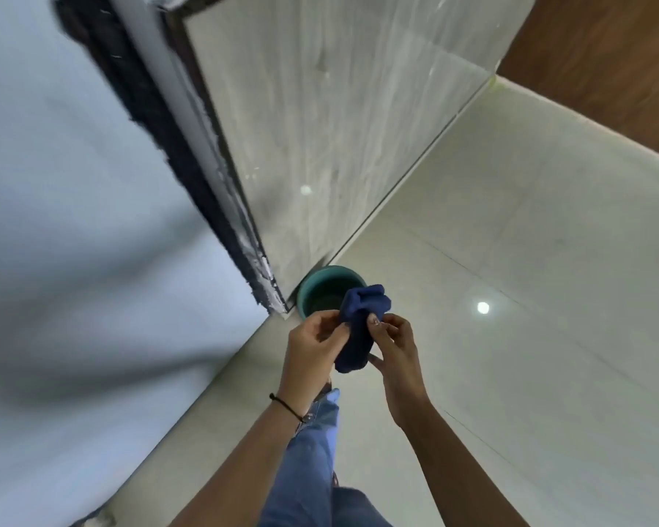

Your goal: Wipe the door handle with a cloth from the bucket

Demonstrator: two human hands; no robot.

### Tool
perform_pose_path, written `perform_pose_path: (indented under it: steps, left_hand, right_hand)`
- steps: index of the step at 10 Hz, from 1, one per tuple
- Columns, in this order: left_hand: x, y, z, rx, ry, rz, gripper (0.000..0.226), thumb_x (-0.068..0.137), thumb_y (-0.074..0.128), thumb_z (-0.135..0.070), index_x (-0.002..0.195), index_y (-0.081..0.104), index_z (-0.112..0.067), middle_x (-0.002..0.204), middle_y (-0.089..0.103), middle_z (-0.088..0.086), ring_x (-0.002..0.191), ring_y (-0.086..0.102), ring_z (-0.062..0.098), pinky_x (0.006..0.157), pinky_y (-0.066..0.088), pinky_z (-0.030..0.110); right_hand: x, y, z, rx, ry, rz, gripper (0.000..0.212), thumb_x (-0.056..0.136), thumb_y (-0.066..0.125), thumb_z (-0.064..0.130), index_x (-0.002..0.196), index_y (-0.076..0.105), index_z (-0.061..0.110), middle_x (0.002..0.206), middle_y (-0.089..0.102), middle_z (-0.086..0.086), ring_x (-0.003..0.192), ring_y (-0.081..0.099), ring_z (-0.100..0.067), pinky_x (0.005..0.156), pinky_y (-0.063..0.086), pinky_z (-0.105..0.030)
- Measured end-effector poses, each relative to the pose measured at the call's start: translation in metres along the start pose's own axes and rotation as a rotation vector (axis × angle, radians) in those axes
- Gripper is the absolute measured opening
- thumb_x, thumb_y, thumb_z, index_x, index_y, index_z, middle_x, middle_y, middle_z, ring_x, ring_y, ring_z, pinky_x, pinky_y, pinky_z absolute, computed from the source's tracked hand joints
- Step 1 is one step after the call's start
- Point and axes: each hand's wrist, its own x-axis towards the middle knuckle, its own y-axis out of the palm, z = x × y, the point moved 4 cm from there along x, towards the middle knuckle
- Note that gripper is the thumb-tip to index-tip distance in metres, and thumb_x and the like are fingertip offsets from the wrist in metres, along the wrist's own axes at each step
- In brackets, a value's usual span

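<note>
From the head camera, a dark blue cloth (360, 325) is held between both hands in front of the person's body, above the pale tiled floor (529, 260). The left hand (312, 349) pinches the cloth's left edge with fingers curled around it, and the right hand (396, 351) grips its right side, thumb and fingertips pressed into the fabric. The cloth is bunched and crumpled, its upper end puffed above the fingers and its lower end hanging as a narrow fold between the palms. Just beyond the hands, the teal bucket (309, 287) stands on the floor at the foot of the dark-framed door edge (191, 154), beside a marbled wall panel (339, 127); the cloth covers part of the bucket's rim and its inside is too dark to make out. A thin black band (286, 407) circles the left wrist. Blue jeans (312, 469) show below the forearms. The pale surface on the left is blurred, and no door handle shows in this view.
</note>
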Motion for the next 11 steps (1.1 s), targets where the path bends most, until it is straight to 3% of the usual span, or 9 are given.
perform_pose_path:
  steps: [1, 2, 3, 4, 6, 7, 8, 10, 11]
  left_hand:
    - [0.069, 0.009, 0.023, -0.191, -0.265, 0.005, 0.010, 0.084, 0.062, -0.019, 0.082, 0.070, -0.015, 0.081, 0.068, 0.011, 0.073, 0.061, 0.016, 0.065, 0.047, 0.031]
    - [0.140, 0.020, 0.059, -0.357, -0.456, -0.022, 0.016, 0.089, 0.055, -0.010, 0.092, 0.069, -0.003, 0.093, 0.069, 0.019, 0.082, 0.063, 0.026, 0.070, 0.050, 0.034]
    - [0.215, 0.033, 0.117, -0.331, -0.562, -0.082, 0.020, 0.091, 0.053, -0.010, 0.100, 0.064, 0.004, 0.088, 0.069, 0.019, 0.072, 0.068, 0.023, 0.060, 0.055, 0.031]
    - [0.284, 0.047, 0.194, -0.295, -0.661, -0.081, 0.017, 0.092, 0.051, -0.007, 0.102, 0.063, -0.003, 0.091, 0.070, 0.015, 0.076, 0.069, 0.022, 0.059, 0.058, 0.029]
    - [0.416, 0.066, 0.406, 0.005, -0.712, -0.124, 0.021, 0.086, 0.050, 0.006, 0.095, 0.067, -0.003, 0.094, 0.066, 0.017, 0.093, 0.061, 0.031, 0.089, 0.049, 0.048]
    - [0.456, 0.078, 0.492, 0.145, -0.775, -0.100, 0.024, 0.085, 0.049, 0.005, 0.075, 0.063, -0.012, 0.089, 0.063, 0.019, 0.086, 0.056, 0.026, 0.076, 0.044, 0.036]
    - [0.485, 0.091, 0.548, 0.268, -0.820, -0.077, 0.019, 0.088, 0.047, 0.001, 0.090, 0.066, -0.002, 0.097, 0.063, 0.021, 0.089, 0.058, 0.027, 0.076, 0.044, 0.033]
    - [0.505, 0.098, 0.584, 0.257, -0.853, -0.092, 0.029, 0.091, 0.045, -0.006, 0.116, 0.058, 0.001, 0.104, 0.061, 0.014, 0.090, 0.056, 0.024, 0.073, 0.041, 0.027]
    - [0.494, 0.098, 0.557, 0.266, -0.798, -0.139, 0.037, 0.092, 0.046, -0.007, 0.128, 0.049, -0.001, 0.122, 0.055, 0.009, 0.114, 0.054, 0.030, 0.087, 0.038, 0.028]
  right_hand:
    - [0.068, 0.001, -0.009, 0.079, 0.157, 0.053, 0.067, 0.072, 0.073, 0.046, 0.126, 0.049, 0.015, 0.125, 0.063, -0.007, 0.117, 0.060, -0.024, 0.092, 0.054, -0.044]
    - [0.145, 0.003, -0.024, 0.088, 0.293, 0.083, 0.048, 0.084, 0.071, 0.023, 0.127, 0.054, 0.015, 0.120, 0.069, -0.010, 0.107, 0.067, -0.028, 0.077, 0.058, -0.039]
    - [0.233, 0.002, -0.056, -0.061, 0.297, -0.024, 0.023, 0.084, 0.069, 0.007, 0.106, 0.066, 0.006, 0.103, 0.074, -0.014, 0.097, 0.070, -0.032, 0.081, 0.059, -0.046]
    - [0.323, 0.008, -0.107, -0.266, 0.279, -0.059, 0.013, 0.084, 0.069, 0.009, 0.096, 0.065, 0.006, 0.087, 0.072, -0.006, 0.077, 0.067, -0.019, 0.068, 0.057, -0.031]
    - [0.510, 0.014, -0.275, -0.498, 0.368, -0.007, 0.023, 0.086, 0.063, 0.007, 0.108, 0.063, 0.005, 0.099, 0.069, -0.010, 0.091, 0.064, -0.027, 0.076, 0.048, -0.030]
    - [0.577, 0.004, -0.356, -0.525, 0.462, -0.036, 0.041, 0.086, 0.062, 0.005, 0.126, 0.056, -0.001, 0.121, 0.065, -0.020, 0.112, 0.062, -0.034, 0.093, 0.050, -0.036]
    - [0.620, -0.005, -0.414, -0.562, 0.548, -0.024, 0.042, 0.094, 0.052, 0.006, 0.134, 0.046, -0.006, 0.135, 0.055, -0.021, 0.124, 0.052, -0.034, 0.097, 0.042, -0.030]
    - [0.656, -0.004, -0.443, -0.587, 0.534, -0.011, 0.044, 0.097, 0.047, 0.003, 0.141, 0.041, 0.000, 0.143, 0.048, -0.017, 0.131, 0.046, -0.031, 0.101, 0.035, -0.025]
    - [0.636, -0.004, -0.416, -0.596, 0.500, -0.033, 0.042, 0.096, 0.049, 0.004, 0.138, 0.046, 0.003, 0.138, 0.054, -0.017, 0.127, 0.051, -0.031, 0.106, 0.039, -0.034]
